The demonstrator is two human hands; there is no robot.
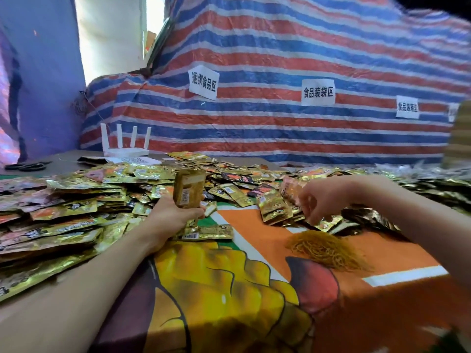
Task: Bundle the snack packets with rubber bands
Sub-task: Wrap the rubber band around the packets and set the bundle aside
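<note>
Left hand [175, 215] grips one stack [189, 189] — right hand [321, 197] hovers.

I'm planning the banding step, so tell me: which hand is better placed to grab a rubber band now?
Right. The left hand grips the stack of packets upright, so it is busy. The right hand seems to hold nothing and hovers close to the rubber band pile.
</note>
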